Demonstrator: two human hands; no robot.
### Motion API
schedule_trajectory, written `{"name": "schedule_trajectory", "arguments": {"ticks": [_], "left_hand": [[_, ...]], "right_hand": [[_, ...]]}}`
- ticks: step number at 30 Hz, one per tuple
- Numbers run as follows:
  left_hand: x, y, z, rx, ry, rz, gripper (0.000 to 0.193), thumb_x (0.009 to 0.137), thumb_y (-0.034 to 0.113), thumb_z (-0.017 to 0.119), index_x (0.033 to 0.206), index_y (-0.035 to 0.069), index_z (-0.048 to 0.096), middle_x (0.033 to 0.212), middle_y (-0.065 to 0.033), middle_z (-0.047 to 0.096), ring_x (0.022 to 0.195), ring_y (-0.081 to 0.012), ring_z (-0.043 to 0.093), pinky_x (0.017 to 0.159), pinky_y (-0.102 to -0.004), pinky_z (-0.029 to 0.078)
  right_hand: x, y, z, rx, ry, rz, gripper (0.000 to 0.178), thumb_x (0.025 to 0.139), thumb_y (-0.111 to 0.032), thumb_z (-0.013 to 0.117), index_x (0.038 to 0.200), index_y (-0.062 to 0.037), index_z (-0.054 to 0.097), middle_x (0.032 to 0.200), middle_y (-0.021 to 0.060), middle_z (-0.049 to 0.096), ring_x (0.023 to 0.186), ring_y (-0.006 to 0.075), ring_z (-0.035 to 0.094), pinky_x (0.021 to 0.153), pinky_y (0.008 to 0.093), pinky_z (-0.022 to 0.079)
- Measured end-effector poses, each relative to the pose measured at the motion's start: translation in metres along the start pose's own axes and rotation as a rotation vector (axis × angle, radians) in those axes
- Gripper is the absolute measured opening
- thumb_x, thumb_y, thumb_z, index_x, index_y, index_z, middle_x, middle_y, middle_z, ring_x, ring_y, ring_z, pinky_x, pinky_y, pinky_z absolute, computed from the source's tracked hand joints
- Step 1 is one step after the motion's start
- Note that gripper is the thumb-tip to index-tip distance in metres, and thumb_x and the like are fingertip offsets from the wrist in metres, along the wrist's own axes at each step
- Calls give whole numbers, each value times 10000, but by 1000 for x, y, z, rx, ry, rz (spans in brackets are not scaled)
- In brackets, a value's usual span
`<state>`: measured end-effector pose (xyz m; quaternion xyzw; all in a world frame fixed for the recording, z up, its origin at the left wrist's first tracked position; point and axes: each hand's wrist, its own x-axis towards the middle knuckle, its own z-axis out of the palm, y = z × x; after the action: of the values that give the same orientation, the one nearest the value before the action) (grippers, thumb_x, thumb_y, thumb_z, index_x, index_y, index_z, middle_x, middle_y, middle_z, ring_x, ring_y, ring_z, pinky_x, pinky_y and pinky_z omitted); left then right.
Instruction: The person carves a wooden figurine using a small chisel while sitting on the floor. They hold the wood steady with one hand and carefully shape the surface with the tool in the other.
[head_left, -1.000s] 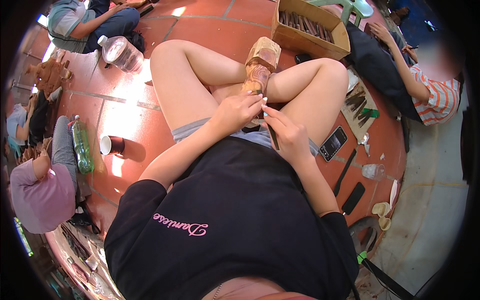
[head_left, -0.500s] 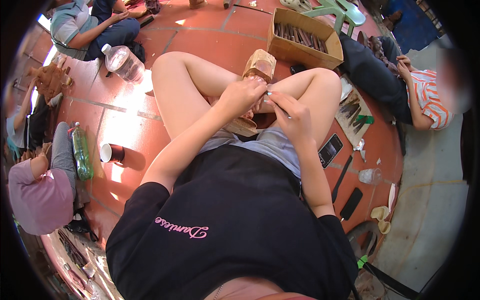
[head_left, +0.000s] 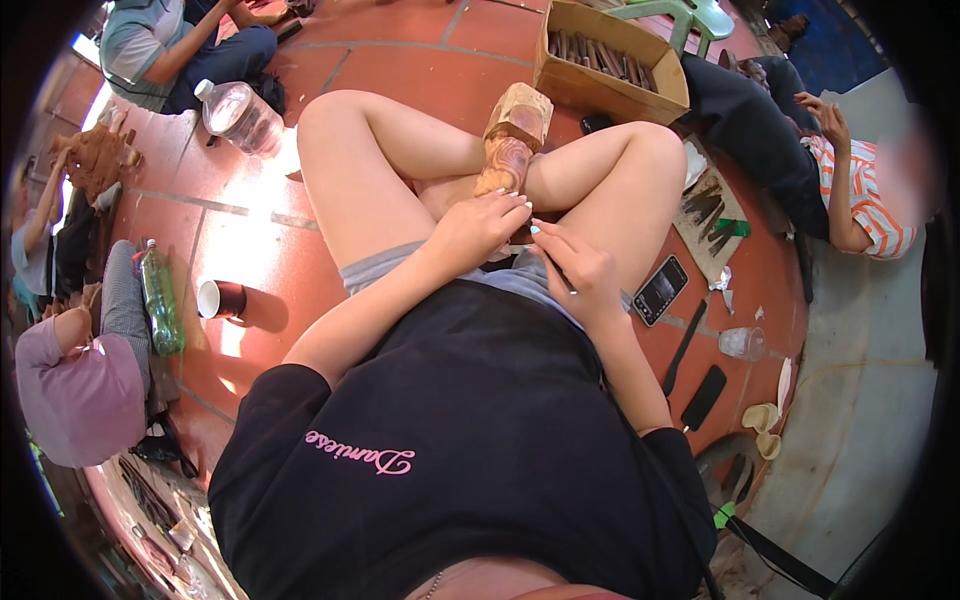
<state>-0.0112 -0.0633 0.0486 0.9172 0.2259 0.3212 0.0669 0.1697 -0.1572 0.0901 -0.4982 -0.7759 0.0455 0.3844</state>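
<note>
Your carved wood piece (head_left: 508,155) is between your thighs (head_left: 625,190). Left hand (head_left: 480,230): grip closed over its near end. Right hand (head_left: 582,272): grip pinching a thin dark tool (head_left: 553,270) just beside the left fingers. Likely failure: tool skids, nicks fingertips or bare leg. Cause would be the piece rolling, poorly braced. Containers: cardboard box (head_left: 605,95) holds brown sticks or handles; clear jug (head_left: 240,118), green bottle (head_left: 160,302), dark cup (head_left: 232,300): can't tell contents.

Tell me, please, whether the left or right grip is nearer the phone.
Right: the right grip is a little left of the phone; the left grip is farther left, on the wood.
</note>
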Motion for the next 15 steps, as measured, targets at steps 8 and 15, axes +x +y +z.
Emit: {"name": "schedule_trajectory", "arguments": {"ticks": [8,15], "left_hand": [[44,-31,1,65,-47,27,268,787,107,655,1045,42,619,1020,-80,669,916,-258,674,729,-359,561],[22,-25,17,3,-11,-30,223,819,150,657,1021,59,629,1017,-63,670,893,-238,679,706,-353,561]], "right_hand": [[30,31,5,76,162,26,132,857,-74,697,969,-6,699,1015,138,714,821,291,702,689,358,566],[8,18,10,17,26,92,154,830,-20,716,975,19,689,1045,167,711,856,302,708,717,357,565]]}}
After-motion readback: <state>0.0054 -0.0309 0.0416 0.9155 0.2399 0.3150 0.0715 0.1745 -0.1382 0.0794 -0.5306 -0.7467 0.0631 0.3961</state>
